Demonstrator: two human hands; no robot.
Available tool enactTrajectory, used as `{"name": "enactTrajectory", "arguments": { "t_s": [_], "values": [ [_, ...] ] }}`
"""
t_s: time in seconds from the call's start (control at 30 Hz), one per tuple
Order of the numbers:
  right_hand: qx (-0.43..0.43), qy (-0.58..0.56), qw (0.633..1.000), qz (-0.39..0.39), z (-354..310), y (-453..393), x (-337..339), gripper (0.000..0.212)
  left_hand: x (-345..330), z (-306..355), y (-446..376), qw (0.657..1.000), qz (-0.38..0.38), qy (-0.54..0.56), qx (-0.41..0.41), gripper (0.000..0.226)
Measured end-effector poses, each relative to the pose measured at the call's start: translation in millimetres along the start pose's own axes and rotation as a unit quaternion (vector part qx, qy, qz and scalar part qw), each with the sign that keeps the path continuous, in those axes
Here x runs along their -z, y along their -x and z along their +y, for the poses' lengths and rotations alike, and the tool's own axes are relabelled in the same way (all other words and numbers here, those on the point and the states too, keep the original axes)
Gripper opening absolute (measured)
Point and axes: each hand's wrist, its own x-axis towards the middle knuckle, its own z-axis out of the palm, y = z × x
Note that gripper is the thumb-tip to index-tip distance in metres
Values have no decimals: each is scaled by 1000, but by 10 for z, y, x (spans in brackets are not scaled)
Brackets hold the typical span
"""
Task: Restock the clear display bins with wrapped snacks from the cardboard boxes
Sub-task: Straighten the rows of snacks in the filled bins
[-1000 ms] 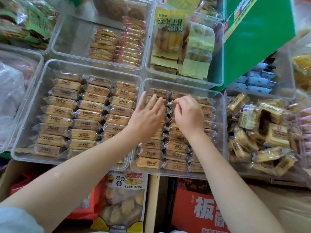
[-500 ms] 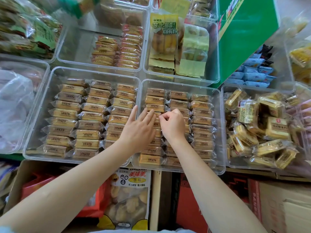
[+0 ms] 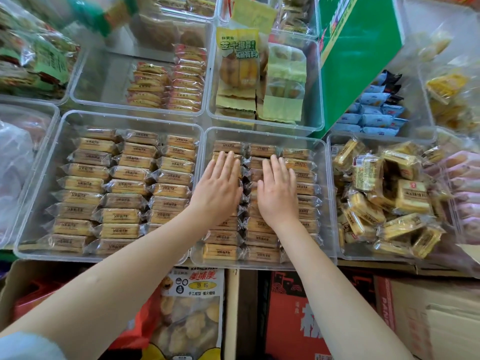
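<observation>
Surroundings: green carton (image 3: 363, 55) stands tilted beyond and to the right of the fingers, leaning over the far bins; red printed box (image 3: 293, 315) and brown cardboard box (image 3: 436, 320) sit below the wrists, with a bagged snack pack (image 3: 192, 313) between the forearms.
Left hand (image 3: 217, 190): fingers (image 3: 226, 162) straight and close together, palm down, pressing flat on the packets.
Right hand (image 3: 276, 193): fingers (image 3: 276, 167) straight, slightly spread, also flat on the packets; neither hand holds anything.
Centre bin (image 3: 324, 203): clear tray under both hands, filled with wrapped snacks (image 3: 304, 165) in three neat columns.
Snack direction: each packet lies flat, long axis running left to right, across the pointing fingers.
Left bin (image 3: 39, 178): just left of the left hand, same packets in three columns.
Right bin (image 3: 337, 245): right of the right hand, yellow square packets (image 3: 410, 196) heaped loosely.
Far bins: beyond the fingertips, red-wrapped packets (image 3: 187, 79) and pale green bags (image 3: 284, 81); blue packets (image 3: 374, 118) lie under the carton, their container hard to make out.
</observation>
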Motion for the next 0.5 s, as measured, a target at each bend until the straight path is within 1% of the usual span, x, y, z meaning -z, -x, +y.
{"name": "enactTrajectory", "arguments": {
  "t_s": [0.13,0.2,0.27,0.3,0.33,0.4,0.43,0.47,0.5],
  "values": [
    [19,32,999,-27,77,-82,-15,59,-182,108,-152,997,-26,63,34,75],
    [36,52,996,-58,83,-93,-21,60,-251,116,-155,997,-30,68,38,81],
    [40,32,997,-62,117,-140,-5,59,-265,109,-160,996,-36,71,38,89],
    [29,8,999,-41,142,-166,29,56,-255,108,-158,995,-40,80,38,92],
    [10,-15,1000,1,177,-198,68,50,-227,108,-166,995,-35,90,38,93],
    [-42,-42,993,100,259,-307,146,35,-158,114,-222,995,-5,99,26,90],
    [-66,-49,988,127,296,-376,179,28,-124,121,-274,996,12,91,13,87],
    [-86,-57,986,130,312,-445,210,25,-93,129,-337,997,23,79,-2,85],
    [-101,-62,986,116,312,-509,233,25,-73,138,-405,997,27,69,-14,83]
  ]
}}
